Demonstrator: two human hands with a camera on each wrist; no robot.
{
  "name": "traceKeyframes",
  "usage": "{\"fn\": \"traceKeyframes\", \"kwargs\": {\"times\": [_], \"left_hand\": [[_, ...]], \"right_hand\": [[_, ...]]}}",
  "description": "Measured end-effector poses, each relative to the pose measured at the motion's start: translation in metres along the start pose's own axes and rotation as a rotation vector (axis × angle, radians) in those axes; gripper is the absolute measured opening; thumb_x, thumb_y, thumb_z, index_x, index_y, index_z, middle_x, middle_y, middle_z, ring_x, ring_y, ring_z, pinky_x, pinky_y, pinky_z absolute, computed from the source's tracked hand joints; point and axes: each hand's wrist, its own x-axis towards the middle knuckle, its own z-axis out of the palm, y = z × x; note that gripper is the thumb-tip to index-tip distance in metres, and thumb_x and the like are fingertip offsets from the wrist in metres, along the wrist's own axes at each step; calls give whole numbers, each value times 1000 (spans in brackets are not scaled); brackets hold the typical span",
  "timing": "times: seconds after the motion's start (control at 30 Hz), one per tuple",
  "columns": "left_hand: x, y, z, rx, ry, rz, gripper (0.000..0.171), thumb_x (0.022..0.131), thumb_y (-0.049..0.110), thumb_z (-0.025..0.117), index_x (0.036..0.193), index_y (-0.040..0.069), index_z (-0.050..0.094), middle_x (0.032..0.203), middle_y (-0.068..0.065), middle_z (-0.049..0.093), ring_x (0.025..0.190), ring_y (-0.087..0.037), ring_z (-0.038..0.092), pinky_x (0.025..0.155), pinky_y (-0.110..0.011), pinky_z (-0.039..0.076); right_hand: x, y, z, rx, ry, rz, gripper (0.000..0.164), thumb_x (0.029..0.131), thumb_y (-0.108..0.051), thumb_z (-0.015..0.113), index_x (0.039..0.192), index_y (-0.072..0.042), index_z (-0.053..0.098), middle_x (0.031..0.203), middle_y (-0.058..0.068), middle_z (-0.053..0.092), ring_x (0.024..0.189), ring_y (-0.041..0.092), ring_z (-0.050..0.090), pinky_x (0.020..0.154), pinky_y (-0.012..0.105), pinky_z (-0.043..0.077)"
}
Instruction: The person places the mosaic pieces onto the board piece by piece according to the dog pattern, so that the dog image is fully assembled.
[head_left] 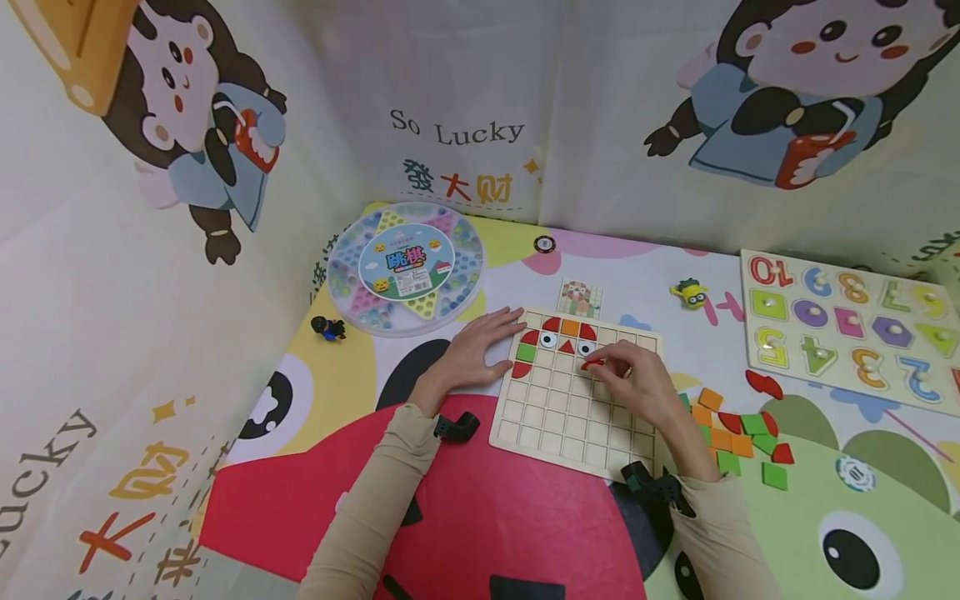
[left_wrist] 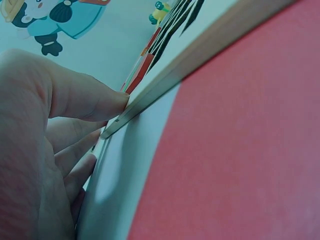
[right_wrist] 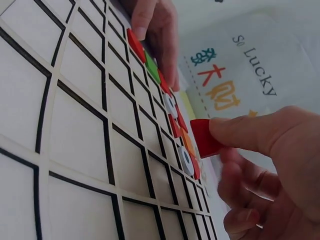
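A wooden grid board [head_left: 558, 408] lies flat on the table. Along its far left part sit red, green and orange tiles [head_left: 570, 328] and white-and-black eye tiles [head_left: 548, 340]. My left hand [head_left: 471, 357] rests at the board's left edge; its thumb [left_wrist: 95, 100] touches that edge while the fingers extend past it. Between thumb and fingertips, my right hand [head_left: 637, 379] pinches a red tile [right_wrist: 204, 139] with a curved side, held above the grid just right of the filled squares. Part of the grid is hidden beneath the right hand.
Loose orange, green and red tiles [head_left: 731, 442] lie right of the board. Behind it is a small pattern card [head_left: 580, 298]. A round Chinese checkers set [head_left: 405, 268] stands back left, a number puzzle [head_left: 855, 329] back right. Small figures [head_left: 688, 292] and round chips [head_left: 855, 473] lie about.
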Motion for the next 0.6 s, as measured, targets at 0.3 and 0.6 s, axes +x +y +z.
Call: {"fn": "traceKeyframes", "kwargs": {"times": [0.3,0.6], "left_hand": [[1,0,-1,5,-4,-10,64,87,25,61,147,8,48,159,-6,33,148,-24,23,120,-44,17],[0,-1,-1,-4,3,1,63,87,26,60,146,7,48,159,-8,33,148,-27,23,120,-45,17]], "right_hand": [[2,4,1,29,-14,20,6,86,-5,74,92,-5,76,89,6,64,69,18,57,59,24,49],[11,1,-2,29,-20,149,15,84,-5,76,97,-1,69,84,8,67,72,22,63,64,24,52]]}}
